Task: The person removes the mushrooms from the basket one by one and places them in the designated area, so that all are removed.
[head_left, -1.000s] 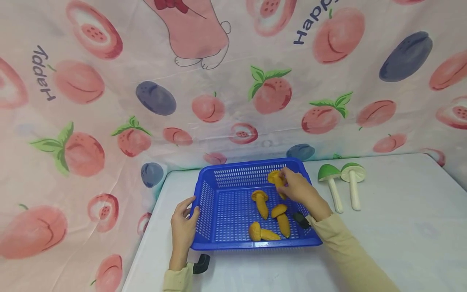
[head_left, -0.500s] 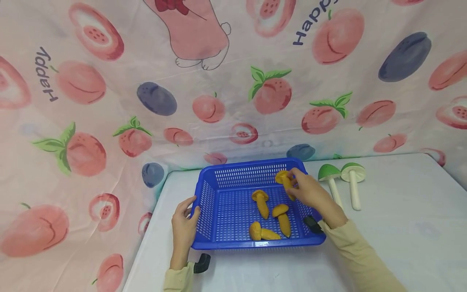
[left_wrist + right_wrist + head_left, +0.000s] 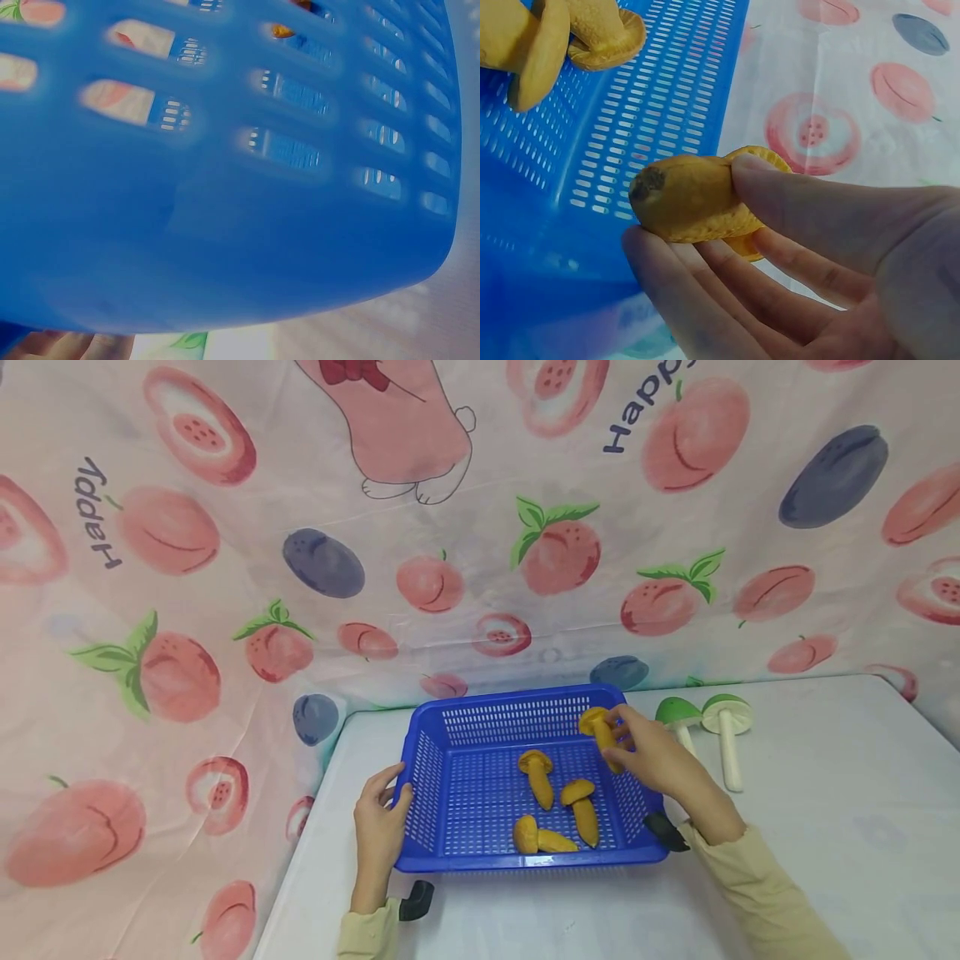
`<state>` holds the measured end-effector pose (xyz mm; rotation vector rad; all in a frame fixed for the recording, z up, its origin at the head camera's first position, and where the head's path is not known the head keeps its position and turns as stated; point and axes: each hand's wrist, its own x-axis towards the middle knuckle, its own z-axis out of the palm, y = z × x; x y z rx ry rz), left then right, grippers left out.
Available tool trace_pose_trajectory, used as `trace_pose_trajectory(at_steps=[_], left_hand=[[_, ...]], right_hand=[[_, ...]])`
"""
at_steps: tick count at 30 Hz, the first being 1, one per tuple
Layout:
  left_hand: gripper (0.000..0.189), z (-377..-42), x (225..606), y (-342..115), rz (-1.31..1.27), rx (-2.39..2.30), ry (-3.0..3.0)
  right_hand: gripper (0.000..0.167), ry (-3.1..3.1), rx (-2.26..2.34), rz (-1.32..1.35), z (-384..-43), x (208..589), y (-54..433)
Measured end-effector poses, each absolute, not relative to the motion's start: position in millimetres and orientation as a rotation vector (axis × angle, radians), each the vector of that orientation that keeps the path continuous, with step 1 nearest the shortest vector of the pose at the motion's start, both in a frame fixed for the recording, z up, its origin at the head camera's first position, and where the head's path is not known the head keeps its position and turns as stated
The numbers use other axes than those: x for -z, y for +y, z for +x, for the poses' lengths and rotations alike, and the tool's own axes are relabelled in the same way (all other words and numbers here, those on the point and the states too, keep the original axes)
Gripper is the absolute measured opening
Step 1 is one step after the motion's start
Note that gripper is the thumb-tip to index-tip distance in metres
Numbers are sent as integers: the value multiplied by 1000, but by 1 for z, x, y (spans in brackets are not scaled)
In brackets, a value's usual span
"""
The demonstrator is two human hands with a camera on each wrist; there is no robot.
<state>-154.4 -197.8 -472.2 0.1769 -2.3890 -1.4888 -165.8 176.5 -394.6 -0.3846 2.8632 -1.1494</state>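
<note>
My right hand pinches the stem of a yellow toy mushroom above the right end of a blue plastic basket. Close up in the right wrist view, thumb and fingers hold this mushroom, its dark-spotted stem end toward the camera. My left hand grips the basket's left rim; the left wrist view shows mostly the basket's slotted wall, with fingertips at the lower left. Inside the basket lie more yellow mushrooms: one near the middle, one to its right, one along the front.
Two green-capped mushrooms with white stems, a left one and a right one, lie on the white table right of the basket. My right hand partly covers the left one's stem. A fruit-print cloth hangs behind.
My right hand has moved rightward with the yellow mushroom, toward the basket's right wall. The left hand stays at the left rim, and the other mushrooms lie as before.
</note>
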Motion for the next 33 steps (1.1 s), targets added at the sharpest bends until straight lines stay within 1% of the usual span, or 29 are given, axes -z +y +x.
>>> trace_pose_trajectory(at_steps=[11,19,28,33], left_hand=[[35,-153,470,-198,183,1503,-2391],[35,-153,470,-198,181,1506,-2394],[35,-154,470,-197,180,1508,-2381],[35,-153,470,-197,185,1503,-2386]], right_hand=[[37,2933,1163,-436,-155,389,189],[40,2925,1168,-405,-149,390,197],[38,2935,1162,-380,-141,394,208],[42,2919,1169,-349,-137,396,213]])
